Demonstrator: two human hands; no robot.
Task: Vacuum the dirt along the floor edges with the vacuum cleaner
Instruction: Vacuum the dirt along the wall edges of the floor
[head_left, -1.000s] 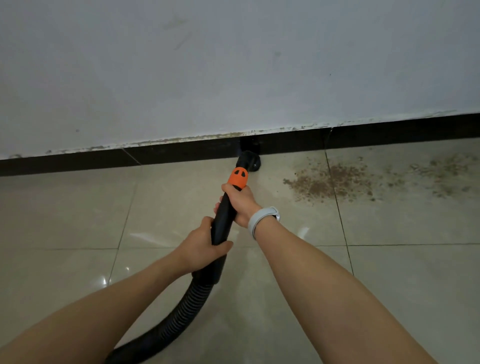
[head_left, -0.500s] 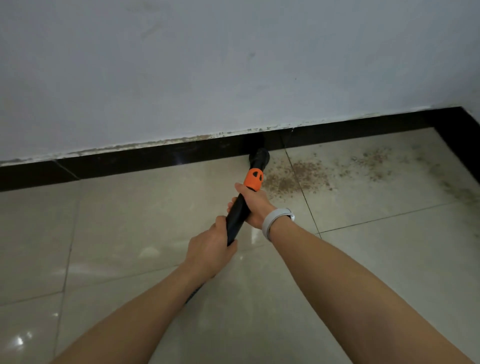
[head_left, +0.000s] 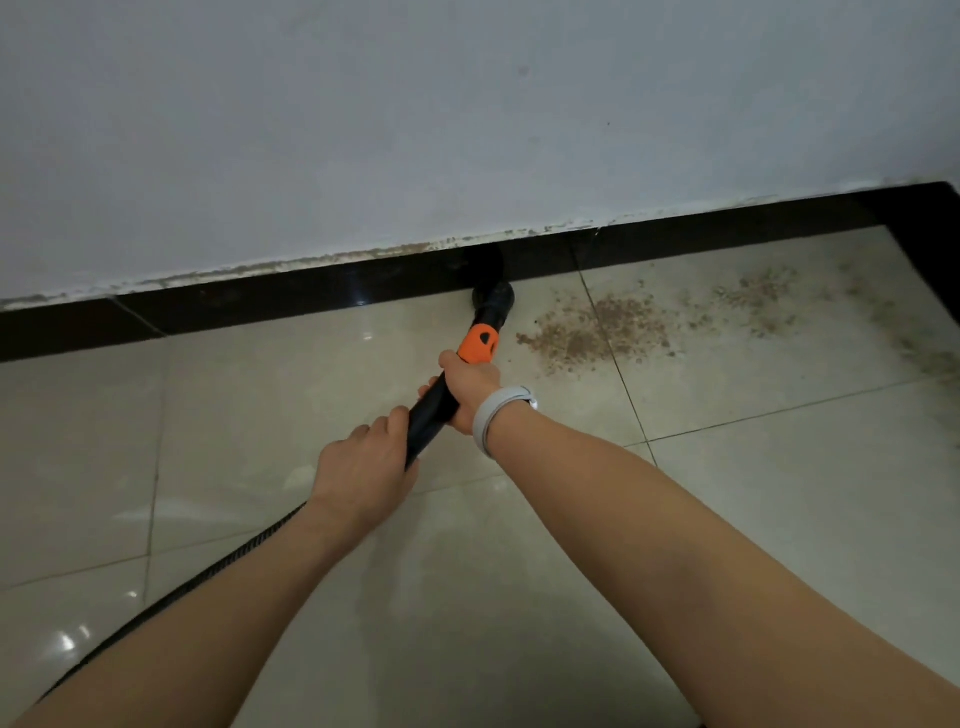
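Nearest the camera: two bare forearms reach forward over glossy beige floor tiles (head_left: 779, 519). A black ribbed hose (head_left: 208, 571) runs from the lower left corner up under the left forearm toward the hands.

Left hand (head_left: 363, 467) sits lower on the black vacuum wand (head_left: 431, 415), fingers curled round it, thumb on top. Right hand (head_left: 470, 384) grips the same wand further up, just below the orange collar (head_left: 479, 344). Hands are close together on the wand but not touching. A grey wristband (head_left: 493, 415) is on the right wrist.

Past the collar the wand ends in a black round nozzle (head_left: 493, 299). The nozzle sits on the floor right against the black baseboard (head_left: 260, 301), at the wall edge. Wand is tilted, pointing up and slightly right in frame.

Just right of the nozzle: a patch of brown dirt (head_left: 597, 332) on the tiles, straddling a grout line, near the nozzle but apart from it. More scattered dirt (head_left: 753, 296) lies further right, toward the corner where the baseboard turns.

Far side: white wall (head_left: 467, 130), with chipped, stained paint along its bottom edge above the baseboard.
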